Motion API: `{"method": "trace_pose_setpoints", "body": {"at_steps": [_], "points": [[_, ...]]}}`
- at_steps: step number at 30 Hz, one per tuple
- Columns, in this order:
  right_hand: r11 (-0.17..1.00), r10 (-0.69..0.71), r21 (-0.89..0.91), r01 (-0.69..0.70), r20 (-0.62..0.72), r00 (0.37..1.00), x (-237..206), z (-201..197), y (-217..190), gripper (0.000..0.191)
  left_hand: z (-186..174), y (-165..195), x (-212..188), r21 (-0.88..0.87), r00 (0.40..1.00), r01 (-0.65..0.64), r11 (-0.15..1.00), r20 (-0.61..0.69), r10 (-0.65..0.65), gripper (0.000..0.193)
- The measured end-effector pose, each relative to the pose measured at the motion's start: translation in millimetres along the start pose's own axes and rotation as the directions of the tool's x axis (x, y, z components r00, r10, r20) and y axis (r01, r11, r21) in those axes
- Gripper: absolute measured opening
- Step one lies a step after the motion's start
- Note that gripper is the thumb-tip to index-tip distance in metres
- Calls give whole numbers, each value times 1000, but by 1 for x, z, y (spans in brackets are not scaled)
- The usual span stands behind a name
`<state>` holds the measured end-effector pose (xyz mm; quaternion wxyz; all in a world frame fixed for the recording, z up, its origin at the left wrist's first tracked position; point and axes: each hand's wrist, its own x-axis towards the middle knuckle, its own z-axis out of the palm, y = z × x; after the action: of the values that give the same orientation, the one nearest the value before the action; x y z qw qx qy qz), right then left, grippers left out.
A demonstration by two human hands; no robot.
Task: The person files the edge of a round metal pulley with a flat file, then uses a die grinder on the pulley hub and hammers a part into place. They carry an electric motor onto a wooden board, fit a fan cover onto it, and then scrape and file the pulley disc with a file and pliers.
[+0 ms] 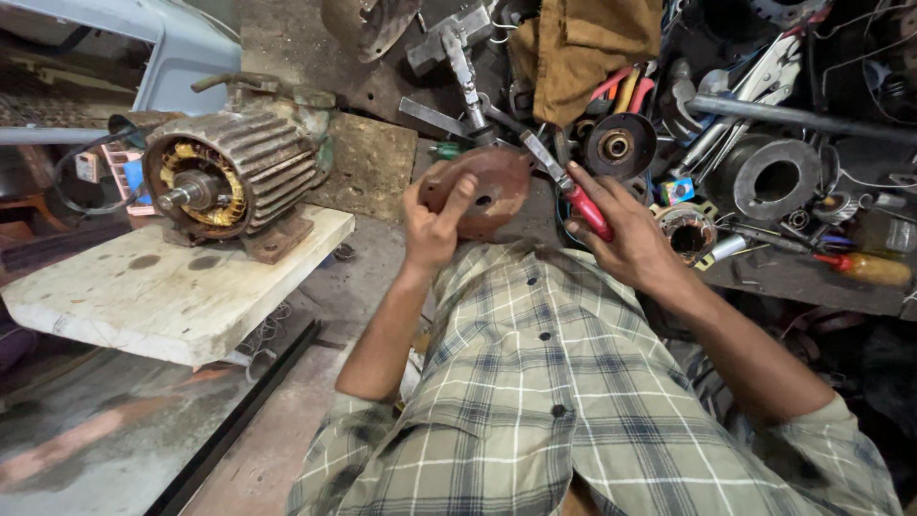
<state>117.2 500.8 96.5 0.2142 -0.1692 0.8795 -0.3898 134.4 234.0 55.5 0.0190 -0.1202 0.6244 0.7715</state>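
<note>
My left hand (432, 225) grips a round rust-brown motor end cover (487, 186) by its left edge, holding it upright in front of my chest. My right hand (626, 239) is closed on a red-handled tool (573, 196), pliers or a cutter, whose metal tip touches the cover's upper right rim. An open electric motor (234, 177) with ribbed housing, copper windings and a bare shaft sits on a pale wooden board (172, 287) to the left, apart from both hands.
A cluttered workbench at the right carries a grinding disc (619, 145), a metal ring (776, 180), a small wound stator (686, 231), a yellow-handled screwdriver (864, 268) and several hand tools. A brown cloth (583, 48) hangs above. Concrete floor lies below the board.
</note>
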Motion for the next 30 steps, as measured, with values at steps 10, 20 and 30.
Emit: {"method": "trace_pose_setpoints", "body": {"at_steps": [10, 20, 30], "points": [[998, 60, 25, -61, 24, 998, 4, 13, 14, 75, 1, 9, -3, 122, 996, -80, 989, 45, 74, 37], [958, 170, 244, -150, -60, 984, 6, 33, 35, 56, 6, 2, 4, 275, 934, -355, 894, 155, 323, 49], [965, 229, 125, -230, 24, 973, 5, 29, 44, 28, 11, 3, -2, 226, 959, -282, 932, 98, 266, 42]]}}
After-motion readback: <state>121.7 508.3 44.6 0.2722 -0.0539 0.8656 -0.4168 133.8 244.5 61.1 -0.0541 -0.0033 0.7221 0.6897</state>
